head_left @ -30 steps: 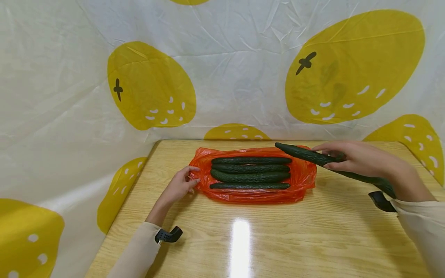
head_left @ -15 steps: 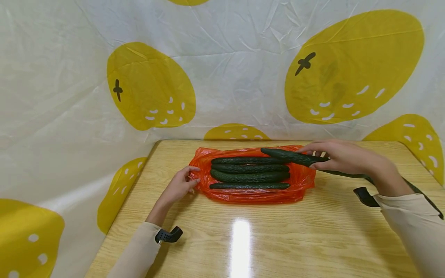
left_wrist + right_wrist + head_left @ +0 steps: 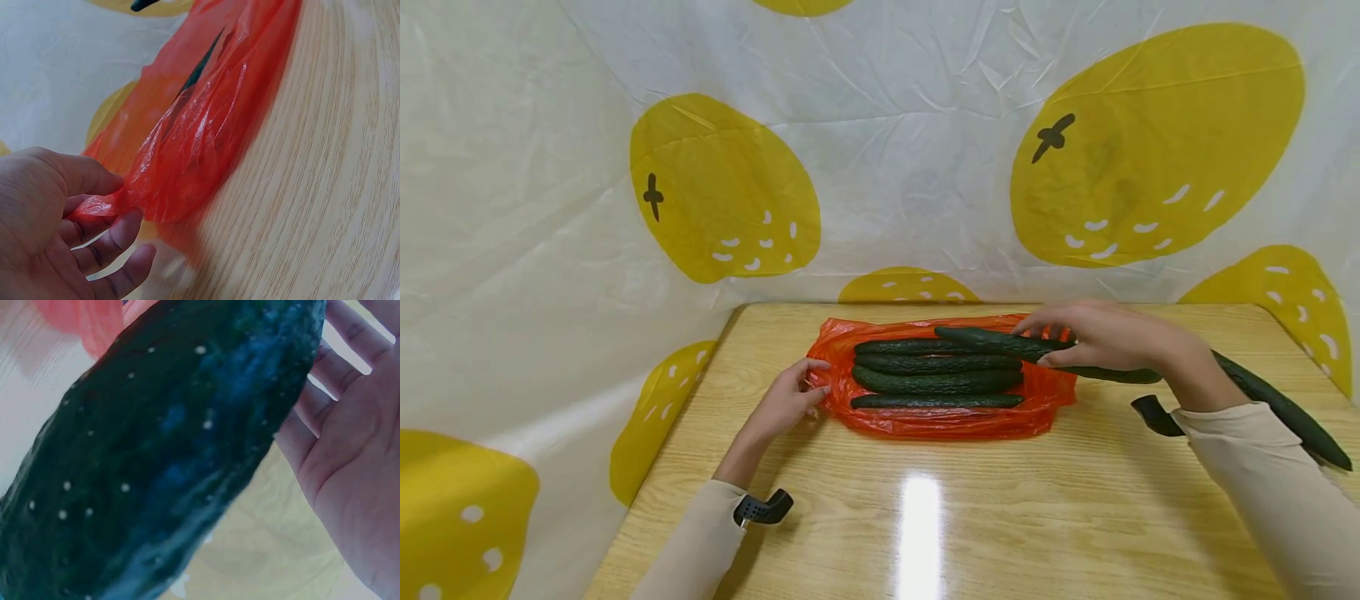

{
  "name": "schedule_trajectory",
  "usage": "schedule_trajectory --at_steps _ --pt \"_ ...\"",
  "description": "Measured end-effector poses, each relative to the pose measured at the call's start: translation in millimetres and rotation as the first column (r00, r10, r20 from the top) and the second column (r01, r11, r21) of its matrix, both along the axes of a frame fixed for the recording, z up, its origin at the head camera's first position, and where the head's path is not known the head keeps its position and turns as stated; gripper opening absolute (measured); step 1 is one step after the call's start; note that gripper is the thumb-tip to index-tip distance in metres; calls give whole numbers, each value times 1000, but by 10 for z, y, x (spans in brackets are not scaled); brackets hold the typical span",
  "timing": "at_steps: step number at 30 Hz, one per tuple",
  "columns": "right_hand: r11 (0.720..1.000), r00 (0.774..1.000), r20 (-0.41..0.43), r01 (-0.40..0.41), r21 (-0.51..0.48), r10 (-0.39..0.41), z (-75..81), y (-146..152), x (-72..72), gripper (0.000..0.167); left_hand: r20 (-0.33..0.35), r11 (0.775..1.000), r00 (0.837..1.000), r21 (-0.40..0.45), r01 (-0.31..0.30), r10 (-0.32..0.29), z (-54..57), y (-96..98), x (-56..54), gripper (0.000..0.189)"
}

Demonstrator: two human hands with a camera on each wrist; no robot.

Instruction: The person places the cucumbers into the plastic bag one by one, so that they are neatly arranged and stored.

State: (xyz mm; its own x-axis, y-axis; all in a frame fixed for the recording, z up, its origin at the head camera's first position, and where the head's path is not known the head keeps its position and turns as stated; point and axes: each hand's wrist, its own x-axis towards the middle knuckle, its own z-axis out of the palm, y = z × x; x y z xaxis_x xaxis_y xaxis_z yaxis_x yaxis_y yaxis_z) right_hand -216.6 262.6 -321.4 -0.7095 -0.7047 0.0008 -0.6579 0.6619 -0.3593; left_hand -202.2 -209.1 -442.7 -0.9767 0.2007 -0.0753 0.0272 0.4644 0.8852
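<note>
Several dark green cucumbers [image 3: 940, 382] lie side by side on a red plastic bag [image 3: 970, 427] in the middle of the table. At the bag's left end my left hand [image 3: 786, 402] pinches its edge; the left wrist view shows the crinkled bag [image 3: 194, 137] between thumb and forefinger of my left hand [image 3: 75, 219]. My right hand [image 3: 1112, 337] grips another cucumber [image 3: 981, 337], whose left part is over the back of the bag. Close up, this cucumber [image 3: 162, 444] fills much of the right wrist view, beside the palm of my right hand [image 3: 356, 450].
One more cucumber [image 3: 1285, 408] lies to the right, partly hidden by my right wrist. The wooden table [image 3: 1037, 517] meets a white sheet [image 3: 910, 192] with yellow fruit prints behind and at the left. A black wrist device [image 3: 765, 506] sits on my left forearm.
My right hand has moved left with the cucumber, bringing it over the bag and closer to the row. The cucumber at the right has come into fuller view. My left hand has stayed put.
</note>
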Motion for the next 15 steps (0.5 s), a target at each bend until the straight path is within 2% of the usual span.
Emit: schedule_trajectory --at_steps 8,15 --pt "1000 997 67 -26 -6 27 12 -145 -53 44 2 1000 1000 9 2 -2 -11 -3 -5 38" --pt "996 995 52 -87 -17 88 6 -288 -112 42 -1 1000 1000 3 4 -4 0 4 -2 38"
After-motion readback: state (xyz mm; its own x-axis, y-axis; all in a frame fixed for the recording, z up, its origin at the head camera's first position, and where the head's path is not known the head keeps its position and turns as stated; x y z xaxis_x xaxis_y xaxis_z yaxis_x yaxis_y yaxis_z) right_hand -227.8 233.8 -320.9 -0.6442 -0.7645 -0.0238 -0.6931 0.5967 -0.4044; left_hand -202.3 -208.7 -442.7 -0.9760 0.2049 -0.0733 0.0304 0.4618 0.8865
